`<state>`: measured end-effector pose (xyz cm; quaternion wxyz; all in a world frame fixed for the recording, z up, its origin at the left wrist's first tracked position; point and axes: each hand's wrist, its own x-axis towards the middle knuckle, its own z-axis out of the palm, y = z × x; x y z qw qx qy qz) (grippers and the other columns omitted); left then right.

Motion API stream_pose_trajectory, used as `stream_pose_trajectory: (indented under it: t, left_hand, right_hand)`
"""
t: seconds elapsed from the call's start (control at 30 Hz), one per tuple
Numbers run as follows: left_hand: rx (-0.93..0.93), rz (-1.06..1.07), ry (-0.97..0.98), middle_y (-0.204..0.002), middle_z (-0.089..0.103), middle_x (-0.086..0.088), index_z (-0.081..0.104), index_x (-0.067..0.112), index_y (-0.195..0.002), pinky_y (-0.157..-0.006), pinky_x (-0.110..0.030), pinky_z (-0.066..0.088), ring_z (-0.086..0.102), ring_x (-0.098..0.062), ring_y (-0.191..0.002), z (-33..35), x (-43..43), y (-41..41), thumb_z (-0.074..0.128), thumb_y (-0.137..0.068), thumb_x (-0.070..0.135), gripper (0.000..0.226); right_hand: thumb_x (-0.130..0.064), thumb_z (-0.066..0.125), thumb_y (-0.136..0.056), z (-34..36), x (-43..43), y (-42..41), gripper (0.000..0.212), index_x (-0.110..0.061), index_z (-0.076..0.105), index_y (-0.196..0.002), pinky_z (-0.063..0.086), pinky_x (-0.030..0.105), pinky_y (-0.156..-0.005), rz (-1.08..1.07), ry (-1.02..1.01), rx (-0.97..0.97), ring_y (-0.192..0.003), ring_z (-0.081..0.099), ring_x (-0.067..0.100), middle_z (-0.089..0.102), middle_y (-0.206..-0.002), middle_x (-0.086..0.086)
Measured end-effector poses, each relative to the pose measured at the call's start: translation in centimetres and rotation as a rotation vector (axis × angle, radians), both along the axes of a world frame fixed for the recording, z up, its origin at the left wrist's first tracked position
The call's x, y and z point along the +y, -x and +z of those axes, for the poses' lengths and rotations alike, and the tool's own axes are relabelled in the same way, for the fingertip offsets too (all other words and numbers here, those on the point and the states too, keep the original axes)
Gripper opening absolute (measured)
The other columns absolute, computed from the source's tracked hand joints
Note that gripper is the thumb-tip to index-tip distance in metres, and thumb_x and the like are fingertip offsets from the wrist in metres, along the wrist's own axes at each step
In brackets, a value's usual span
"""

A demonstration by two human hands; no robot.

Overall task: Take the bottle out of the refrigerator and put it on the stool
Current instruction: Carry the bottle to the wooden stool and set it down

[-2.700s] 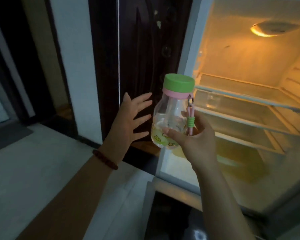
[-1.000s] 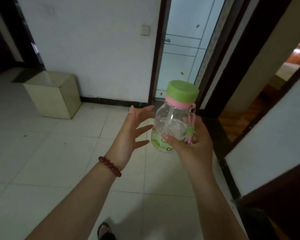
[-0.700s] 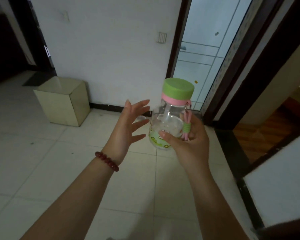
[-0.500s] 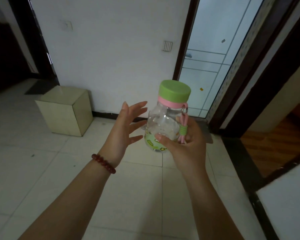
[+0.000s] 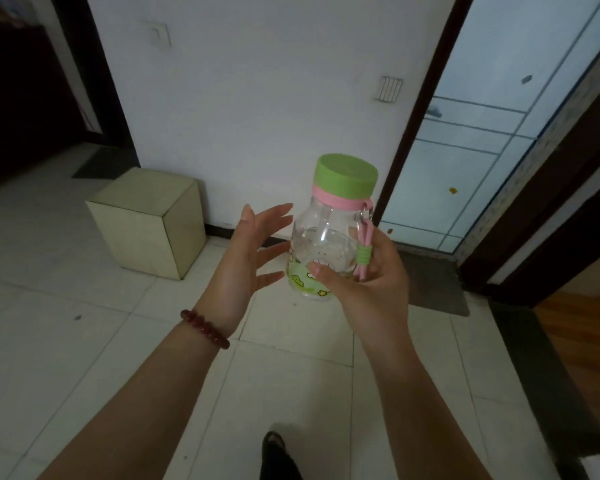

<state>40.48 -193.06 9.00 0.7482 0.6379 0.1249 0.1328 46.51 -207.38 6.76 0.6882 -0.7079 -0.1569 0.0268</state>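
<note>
A clear bottle [image 5: 329, 230] with a green cap, a pink collar and a pink strap is upright in front of me, held around its lower half by my right hand [image 5: 368, 282]. My left hand [image 5: 246, 258], with a red bead bracelet at the wrist, hovers just left of the bottle with fingers spread, apart from the glass. A beige cube stool [image 5: 149, 220] stands on the tiled floor against the white wall, to the left and beyond my hands. The refrigerator is out of view.
A glass door [image 5: 492, 126] in a dark frame stands to the right, with a grey mat [image 5: 433, 282] in front of it. A dark doorway is at far left. My foot [image 5: 274, 448] shows at the bottom. Pale floor tiles lie between me and the stool.
The view has swung from the open refrigerator to the room with the stool, which now sits closer and nearer the centre. My hands keep the same pose around the bottle.
</note>
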Motion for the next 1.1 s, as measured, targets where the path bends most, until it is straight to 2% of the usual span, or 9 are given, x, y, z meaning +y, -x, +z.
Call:
stream_pose_trajectory:
  t: [0.2, 0.37, 0.53, 0.6, 0.7, 0.77, 0.93, 1.0, 1.1]
  left_hand:
    - [0.036, 0.112, -0.045, -0.129, 0.055, 0.015, 0.057, 0.042, -0.114, -0.095, -0.044, 0.043, 0.053, -0.015, -0.117, 0.7, 7.9, -9.3, 0.021, -0.072, 0.068, 0.061]
    - [0.066, 0.227, -0.021, -0.129, 0.055, 0.013, 0.058, 0.044, -0.106, -0.098, -0.048, 0.041, 0.052, -0.019, -0.117, 0.5, 14.0, -14.7, 0.017, -0.083, 0.062, 0.05]
    - [0.069, 0.28, -0.01, -0.129, 0.054, 0.014, 0.057, 0.046, -0.107, -0.095, -0.045, 0.042, 0.052, -0.016, -0.118, -0.6, 20.7, -17.9, 0.021, -0.071, 0.068, 0.056]
    - [0.069, 0.307, 0.005, -0.131, 0.053, 0.012, 0.057, 0.043, -0.11, -0.094, -0.044, 0.043, 0.052, -0.017, -0.117, -1.0, 24.1, -19.3, 0.021, -0.072, 0.067, 0.057]
    - [0.047, 0.334, 0.007, -0.128, 0.054, 0.014, 0.055, 0.042, -0.113, -0.086, -0.036, 0.045, 0.053, -0.014, -0.116, -1.5, 29.6, -21.6, 0.017, -0.083, 0.064, 0.053]
    - [0.027, 0.344, -0.011, -0.124, 0.056, 0.017, 0.055, 0.043, -0.111, -0.083, -0.033, 0.045, 0.054, -0.012, -0.115, -1.8, 33.6, -23.0, 0.016, -0.082, 0.064, 0.053]
    - [0.042, 0.371, -0.023, -0.12, 0.058, 0.021, 0.059, 0.051, -0.1, -0.089, -0.035, 0.045, 0.055, -0.01, -0.112, -1.5, 44.1, -26.0, 0.022, -0.075, 0.07, 0.049]
    - [0.052, 0.374, -0.042, -0.118, 0.058, 0.022, 0.06, 0.052, -0.098, -0.086, -0.033, 0.045, 0.055, -0.008, -0.111, -1.3, 47.9, -27.2, 0.023, -0.072, 0.074, 0.05]
    - [0.063, 0.379, -0.057, -0.118, 0.057, 0.023, 0.058, 0.05, -0.101, -0.082, -0.03, 0.044, 0.055, -0.005, -0.108, -1.4, 52.9, -29.0, 0.019, -0.072, 0.07, 0.053]
  right_hand:
    - [-0.01, 0.086, -0.061, 0.4, 8.0, -10.3, 0.081, -0.029, 0.05, -0.131, 0.057, 0.024, -0.084, 0.124, -0.022, 0.014, -0.108, 0.065, 0.009, 0.064, -0.124, -0.009]
    - [-0.017, 0.086, -0.061, 0.0, 14.6, -17.0, 0.086, -0.03, 0.046, -0.136, 0.055, 0.02, -0.085, 0.213, 0.038, 0.014, -0.111, 0.062, 0.008, 0.061, -0.127, -0.009]
    - [-0.011, 0.086, -0.06, -0.9, 22.2, -21.5, 0.08, -0.029, 0.051, -0.13, 0.053, 0.01, -0.068, 0.276, 0.031, 0.075, -0.088, 0.065, -0.01, 0.065, -0.113, -0.012]
    - [-0.009, 0.087, -0.06, -1.3, 25.9, -23.2, 0.079, -0.029, 0.052, -0.128, 0.055, 0.013, -0.07, 0.291, 0.034, 0.083, -0.09, 0.067, -0.006, 0.065, -0.113, -0.011]
    - [-0.011, 0.088, -0.058, -2.0, 31.9, -25.5, 0.078, -0.031, 0.053, -0.125, 0.057, 0.026, -0.085, 0.29, 0.045, 0.073, -0.107, 0.064, 0.008, 0.063, -0.122, -0.007]
    - [-0.01, 0.089, -0.058, -2.3, 36.1, -27.1, 0.078, -0.029, 0.053, -0.125, 0.057, 0.027, -0.087, 0.292, 0.038, 0.074, -0.111, 0.062, 0.012, 0.063, -0.124, -0.006]
    - [-0.013, 0.088, -0.06, -2.4, 46.8, -30.8, 0.076, -0.027, 0.052, -0.125, 0.055, 0.034, -0.092, 0.298, 0.068, 0.067, -0.113, 0.061, 0.015, 0.062, -0.125, -0.004]
    - [-0.013, 0.088, -0.06, -2.3, 50.7, -31.8, 0.077, -0.026, 0.051, -0.127, 0.055, 0.034, -0.091, 0.296, 0.071, 0.077, -0.113, 0.061, 0.015, 0.061, -0.126, -0.006]
    - [-0.014, 0.088, -0.061, -2.4, 55.9, -33.1, 0.078, -0.025, 0.05, -0.128, 0.055, 0.031, -0.09, 0.317, 0.093, 0.085, -0.114, 0.06, 0.015, 0.059, -0.127, -0.007]
